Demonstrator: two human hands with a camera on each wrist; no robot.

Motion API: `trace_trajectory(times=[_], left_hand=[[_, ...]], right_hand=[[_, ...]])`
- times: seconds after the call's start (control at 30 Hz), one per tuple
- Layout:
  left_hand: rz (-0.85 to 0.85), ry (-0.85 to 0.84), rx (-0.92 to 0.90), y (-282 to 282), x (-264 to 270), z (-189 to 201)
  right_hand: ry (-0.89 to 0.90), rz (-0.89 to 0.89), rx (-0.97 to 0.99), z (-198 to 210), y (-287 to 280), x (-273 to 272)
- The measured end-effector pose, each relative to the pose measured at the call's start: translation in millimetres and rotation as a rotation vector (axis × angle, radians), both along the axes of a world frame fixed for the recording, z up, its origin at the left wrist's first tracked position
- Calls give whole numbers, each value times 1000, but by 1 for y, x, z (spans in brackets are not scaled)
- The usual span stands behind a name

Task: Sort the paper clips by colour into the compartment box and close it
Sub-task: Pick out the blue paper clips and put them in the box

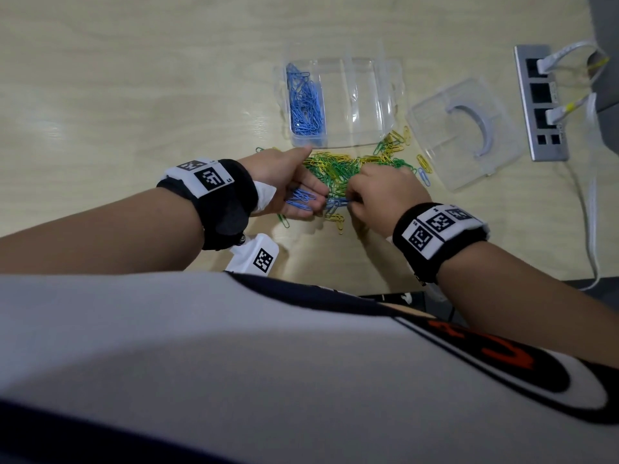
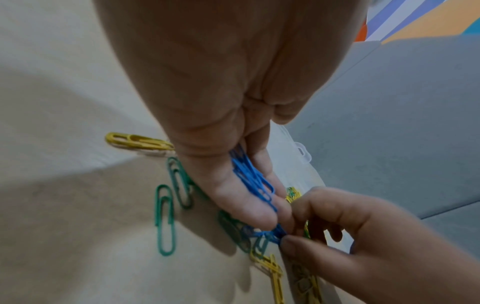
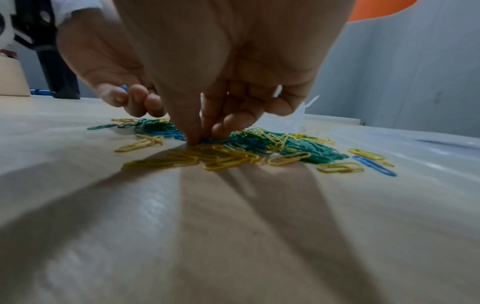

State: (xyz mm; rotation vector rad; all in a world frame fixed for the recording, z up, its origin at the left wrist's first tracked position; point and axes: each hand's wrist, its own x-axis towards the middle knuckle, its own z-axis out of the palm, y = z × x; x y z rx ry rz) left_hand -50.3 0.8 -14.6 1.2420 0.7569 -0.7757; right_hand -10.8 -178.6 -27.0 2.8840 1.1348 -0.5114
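The clear compartment box (image 1: 361, 95) stands open, its left compartment full of blue paper clips (image 1: 306, 102); the other compartments look empty. In front of it lies a pile of green and yellow clips (image 1: 338, 169) (image 3: 298, 146). My left hand (image 1: 311, 199) (image 2: 254, 197) is palm up beside the pile, fingers curled round a small bunch of blue clips (image 1: 301, 197) (image 2: 249, 174). My right hand (image 1: 351, 202) (image 3: 202, 135) reaches down into the pile and pinches a blue clip (image 2: 270, 234) between thumb and fingertips, right by the left fingertips.
The box's clear lid (image 1: 465, 132) lies to the right of the box. A loose blue clip (image 1: 423, 177) (image 3: 374, 165) lies at the pile's right edge. A metal socket strip (image 1: 541, 102) with white cables (image 1: 593, 202) is at the far right. A white tag (image 1: 254, 259) sits near the table's front edge.
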Motion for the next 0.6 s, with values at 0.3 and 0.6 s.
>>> trace_trajectory(times=[0.3,0.6], left_hand=[[-25,5,39,1,3,-4],[-4,9,22,-1,5,-3]], right_hand=[[29,-90,166,9,5,1],[116,-136,232,15,18,1]])
